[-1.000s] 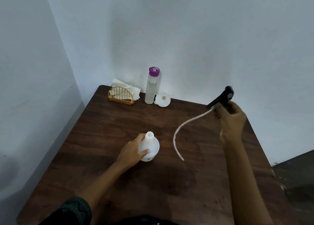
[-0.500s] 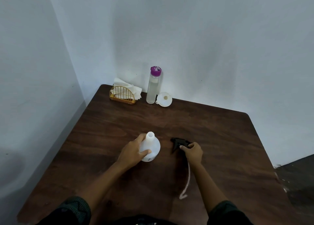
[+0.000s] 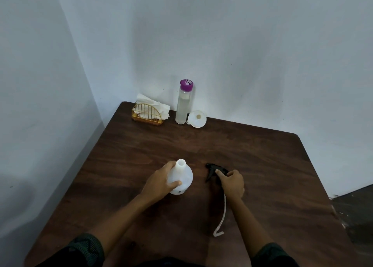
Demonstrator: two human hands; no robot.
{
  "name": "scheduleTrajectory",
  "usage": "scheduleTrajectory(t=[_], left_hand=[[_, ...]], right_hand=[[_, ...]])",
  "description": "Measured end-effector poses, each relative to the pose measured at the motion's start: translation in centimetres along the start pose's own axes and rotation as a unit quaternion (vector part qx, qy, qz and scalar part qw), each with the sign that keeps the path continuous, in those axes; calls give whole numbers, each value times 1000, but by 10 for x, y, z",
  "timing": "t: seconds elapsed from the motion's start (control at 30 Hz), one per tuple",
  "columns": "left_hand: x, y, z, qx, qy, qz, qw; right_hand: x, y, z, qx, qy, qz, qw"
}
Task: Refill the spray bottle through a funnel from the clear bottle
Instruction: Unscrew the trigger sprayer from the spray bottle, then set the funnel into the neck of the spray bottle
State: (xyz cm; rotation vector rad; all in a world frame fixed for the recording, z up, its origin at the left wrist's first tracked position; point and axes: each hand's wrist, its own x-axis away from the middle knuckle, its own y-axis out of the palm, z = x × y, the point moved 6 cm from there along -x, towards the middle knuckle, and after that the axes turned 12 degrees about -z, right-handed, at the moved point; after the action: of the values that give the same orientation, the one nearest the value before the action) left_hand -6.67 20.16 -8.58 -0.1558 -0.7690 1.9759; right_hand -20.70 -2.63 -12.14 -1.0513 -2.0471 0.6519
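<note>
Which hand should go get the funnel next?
Probably the right hand. The left hand steadies the open spray bottle, while the right need only release the sprayer head on the table to reach the funnel.

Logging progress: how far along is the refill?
Done: spray head is off the spray bottle, neck open. In hand: left hand holds the bottle upright; right hand grips the head on the table. Left: funnel and capped clear bottle sit untouched at the far edge; nothing poured.
</note>
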Motion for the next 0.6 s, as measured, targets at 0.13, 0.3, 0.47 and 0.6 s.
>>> scheduleTrajectory(t=[0.13, 0.3, 0.47, 0.6], left_hand=[[-7, -10, 2, -12, -18, -14, 1000], [-13, -35, -5, 60, -41, -39, 997], [-49, -81, 6, 147, -63, 8, 987], [-87, -90, 14, 154, -74, -27, 985]], right_hand=[[-4, -13, -23, -50, -57, -19, 997], [-27, -15, -72, -64, -122, -81, 987], [-55, 4, -122, -86, -178, -145, 969], [-91, 19, -149, -85, -180, -135, 971]])
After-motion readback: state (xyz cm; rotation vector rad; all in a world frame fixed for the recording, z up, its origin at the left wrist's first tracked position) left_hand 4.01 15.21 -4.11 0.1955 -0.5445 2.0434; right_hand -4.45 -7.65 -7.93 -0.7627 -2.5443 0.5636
